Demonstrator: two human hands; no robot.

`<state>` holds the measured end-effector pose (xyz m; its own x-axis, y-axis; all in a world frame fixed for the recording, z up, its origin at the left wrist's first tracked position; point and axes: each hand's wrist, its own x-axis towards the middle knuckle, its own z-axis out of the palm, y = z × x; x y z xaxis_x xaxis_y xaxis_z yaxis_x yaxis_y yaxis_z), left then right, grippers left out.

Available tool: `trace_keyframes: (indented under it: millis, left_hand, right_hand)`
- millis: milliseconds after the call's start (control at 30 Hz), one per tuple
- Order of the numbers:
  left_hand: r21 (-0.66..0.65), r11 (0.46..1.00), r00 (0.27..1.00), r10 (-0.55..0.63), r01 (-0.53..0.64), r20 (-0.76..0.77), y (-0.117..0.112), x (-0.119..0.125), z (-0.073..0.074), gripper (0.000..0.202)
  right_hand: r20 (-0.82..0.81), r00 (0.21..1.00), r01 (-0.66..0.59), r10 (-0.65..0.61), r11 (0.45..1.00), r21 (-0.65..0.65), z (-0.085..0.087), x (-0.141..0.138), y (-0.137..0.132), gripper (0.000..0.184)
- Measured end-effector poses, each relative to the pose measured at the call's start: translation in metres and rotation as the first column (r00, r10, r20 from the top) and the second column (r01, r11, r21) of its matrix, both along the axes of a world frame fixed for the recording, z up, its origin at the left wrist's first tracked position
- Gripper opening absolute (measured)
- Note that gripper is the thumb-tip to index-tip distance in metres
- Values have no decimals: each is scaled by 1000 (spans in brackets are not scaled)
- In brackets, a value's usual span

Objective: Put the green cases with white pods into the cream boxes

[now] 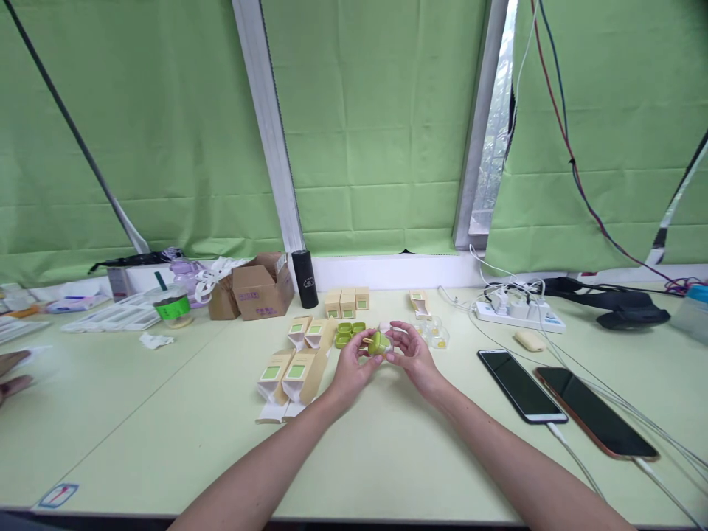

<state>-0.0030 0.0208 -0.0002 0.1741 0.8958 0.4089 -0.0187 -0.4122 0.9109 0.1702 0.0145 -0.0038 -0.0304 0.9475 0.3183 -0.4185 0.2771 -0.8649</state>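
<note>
Both my hands meet over the middle of the pale green table [387,457]. My left hand [354,365] and my right hand [410,352] pinch a small green plug-like part [379,343] between their fingertips. Just behind my left hand lie two green square parts [348,334]. Left of my left hand, several open tan cartons with green labels [293,372] lie flat. Small clear and yellow pieces [436,335] lie right behind my right hand.
Closed small tan boxes [346,302], a black cylinder [304,278] and brown cardboard boxes [259,286] stand at the back. Two phones [523,386] [594,411] on cables lie to the right, behind them a power strip [520,310]. Another person's hand [14,372] shows at the left edge.
</note>
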Motion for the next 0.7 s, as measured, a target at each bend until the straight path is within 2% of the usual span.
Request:
trace_keyframes:
  millis: [67, 167, 333, 533, 600, 700]
  left_hand:
    - [16, 999, 999, 28, -28, -32, -1, -1, 1, 56]
    - [39, 996, 990, 83, -79, -115, -4, -2, 4, 50]
    - [75, 990, 964, 132, -118, -232, -6, -3, 5, 50]
    - [153, 982, 930, 159, -113, -332, -9, -3, 0, 51]
    - [178, 978, 915, 168, -108, -367, -12, -2, 0, 49]
    - [191, 977, 885, 175, -99, -432, -15, -2, 2, 46]
  right_hand:
    - [14, 999, 36, -36, 999, 17, 3, 4, 1, 62]
    - [48, 980, 189, -191, 981, 46, 8, 14, 7, 45]
    - [118, 874, 465, -471, 882, 77, 9, 34, 19, 33]
    - [260, 759, 559, -597, 802, 211, 8, 45, 27, 21]
    - [354, 688, 578, -633, 774, 261, 8, 50, 31, 19]
    - [548, 503, 596, -668, 728, 339, 7, 61, 43, 24]
